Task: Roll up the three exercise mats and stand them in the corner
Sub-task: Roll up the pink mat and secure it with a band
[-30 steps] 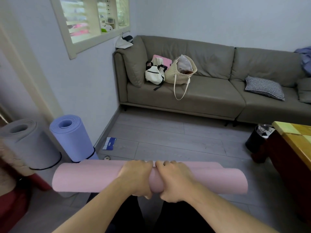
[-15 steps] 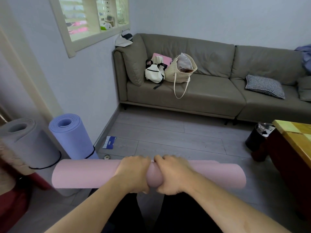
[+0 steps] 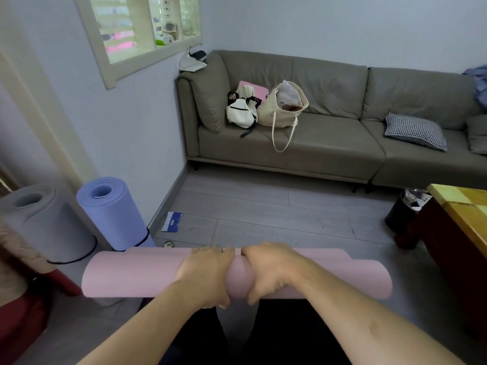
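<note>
Two hands clasp the rolled pink foam mat (image 3: 137,275) at its middle, held level: left grip (image 3: 205,275) and right grip (image 3: 268,270) curled round it. Blue rolled mat (image 3: 113,212) and grey rolled mat (image 3: 39,222) stand upright by the wall.

Three rolled foam exercise mats: one grey roll (image 3: 39,219) and one lavender-blue roll (image 3: 113,212), each standing upright, and one pink roll (image 3: 131,275) lying horizontal. Two bare hands, left hand (image 3: 208,272) and right hand (image 3: 268,270). One grey-brown upholstered sofa (image 3: 329,143). Two bags on it: one white backpack (image 3: 241,114), one cream woven tote (image 3: 279,111). One black-and-white checked cushion (image 3: 415,130). One yellow-topped wooden bench (image 3: 463,206). One black waste bin (image 3: 403,212).
</note>
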A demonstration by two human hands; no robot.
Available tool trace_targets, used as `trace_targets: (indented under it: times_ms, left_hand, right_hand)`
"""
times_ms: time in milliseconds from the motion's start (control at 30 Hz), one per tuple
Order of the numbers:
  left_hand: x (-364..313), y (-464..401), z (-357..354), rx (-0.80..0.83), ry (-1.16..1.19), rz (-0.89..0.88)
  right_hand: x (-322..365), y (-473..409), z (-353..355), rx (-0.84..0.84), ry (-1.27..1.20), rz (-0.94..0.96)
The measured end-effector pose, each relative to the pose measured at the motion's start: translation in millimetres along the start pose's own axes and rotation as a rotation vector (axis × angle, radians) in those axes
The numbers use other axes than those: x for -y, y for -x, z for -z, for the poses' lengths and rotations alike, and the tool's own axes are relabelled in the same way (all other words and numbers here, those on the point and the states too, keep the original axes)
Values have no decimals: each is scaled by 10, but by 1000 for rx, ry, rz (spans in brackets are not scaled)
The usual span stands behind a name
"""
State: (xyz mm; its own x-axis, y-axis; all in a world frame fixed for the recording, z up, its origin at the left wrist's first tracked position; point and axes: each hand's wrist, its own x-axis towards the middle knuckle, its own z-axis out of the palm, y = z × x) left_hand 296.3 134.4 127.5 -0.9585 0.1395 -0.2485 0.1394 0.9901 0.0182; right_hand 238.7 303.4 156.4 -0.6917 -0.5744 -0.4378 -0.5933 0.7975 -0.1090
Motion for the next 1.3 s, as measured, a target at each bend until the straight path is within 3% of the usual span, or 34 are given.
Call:
trace_targets:
  times_ms: [100, 267, 667, 767, 933, 1200, 1300]
  left_hand:
    - [12, -21, 21, 18, 17, 21]
    - [66, -100, 97, 83, 79, 18]
    - [-93, -67, -57, -82, -82, 78]
    - [-18, -144, 60, 1, -19, 82]
    - [25, -249, 148, 92, 28, 72]
    - [-107, -121, -127, -150, -121, 136]
    - [-84, -134, -94, -143, -115, 140]
  right_hand:
    - [5, -20, -29, -23, -6, -15]
    - [28, 182, -440, -359, 147, 19]
    - [-77, -13, -177, -169, 90, -14]
    - [-81, -9, -257, -257, 59, 1]
    - [-105, 20, -621, -432, 217, -20]
    - [-173, -50, -228, -283, 132, 0]
    - [-163, -77, -194, -267, 122, 5]
